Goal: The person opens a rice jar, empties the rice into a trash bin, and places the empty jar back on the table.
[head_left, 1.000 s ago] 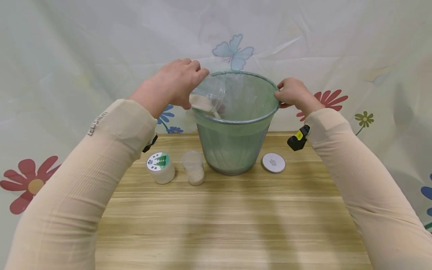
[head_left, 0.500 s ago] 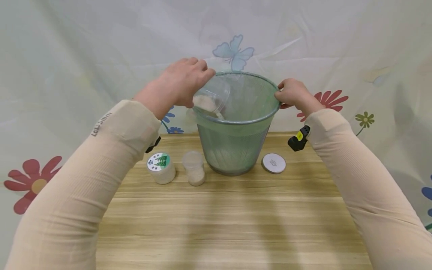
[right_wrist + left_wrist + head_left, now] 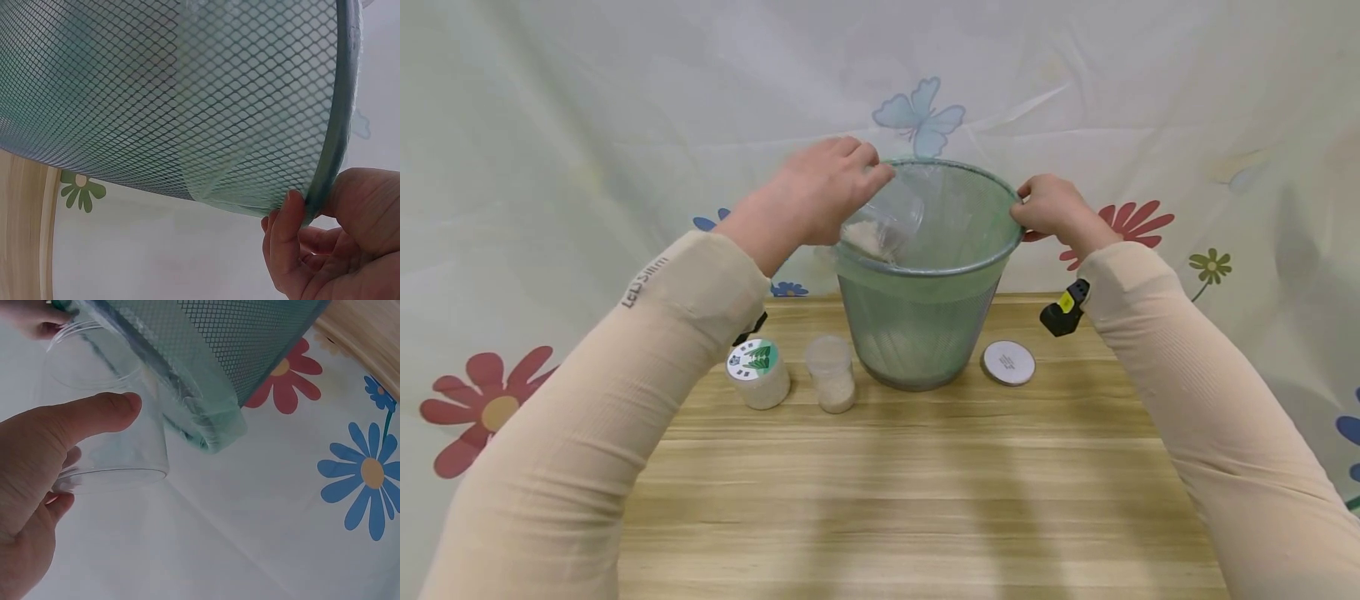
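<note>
My left hand (image 3: 820, 192) grips a clear plastic jar (image 3: 901, 207) from the left, tipped over the near-left rim of a mesh wastebasket (image 3: 925, 329). Pale grains (image 3: 868, 237) lie along the jar's lower side by its mouth. In the left wrist view, the thumb (image 3: 103, 415) lies along the clear jar wall and the fingers are behind it. A thin green bin liner (image 3: 917, 283) is folded over the wastebasket's rim. On the far right side, my right hand (image 3: 1056, 208) pinches that rim and liner, fingertips outside the mesh in the right wrist view.
Left of the wastebasket on the wooden table (image 3: 925, 500) stand a jar with a green-and-white lid (image 3: 756, 375) and a clear jar partly filled with pale grains (image 3: 833, 379). A round white lid (image 3: 1008, 362) lies to its right. Behind hangs a flower-printed curtain (image 3: 700, 100).
My left hand has shifted right with the jar, bringing it further over the wastebasket and tipping it more. The right hand keeps its place on the rim.
</note>
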Demonstrator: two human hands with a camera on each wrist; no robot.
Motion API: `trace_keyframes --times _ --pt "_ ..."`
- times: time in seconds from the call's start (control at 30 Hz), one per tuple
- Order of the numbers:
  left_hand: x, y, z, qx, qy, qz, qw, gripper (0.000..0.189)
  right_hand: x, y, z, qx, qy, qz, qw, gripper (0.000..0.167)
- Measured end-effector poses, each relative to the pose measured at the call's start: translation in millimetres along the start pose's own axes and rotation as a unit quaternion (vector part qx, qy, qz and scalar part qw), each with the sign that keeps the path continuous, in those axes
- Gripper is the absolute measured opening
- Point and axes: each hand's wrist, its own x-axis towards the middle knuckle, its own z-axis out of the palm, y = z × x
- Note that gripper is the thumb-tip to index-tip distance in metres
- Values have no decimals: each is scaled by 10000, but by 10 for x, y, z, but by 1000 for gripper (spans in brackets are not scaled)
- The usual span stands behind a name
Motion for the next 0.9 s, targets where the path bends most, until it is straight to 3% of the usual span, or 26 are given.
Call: trace_keyframes --times 0.5,0.9 --pt "29 65 15 141 465 222 9986 62 19 -1 12 -60 74 -17 10000 47" --pt "63 81 75 1254 314 470 9905 71 21 -4 17 -77 53 -17 10000 46"
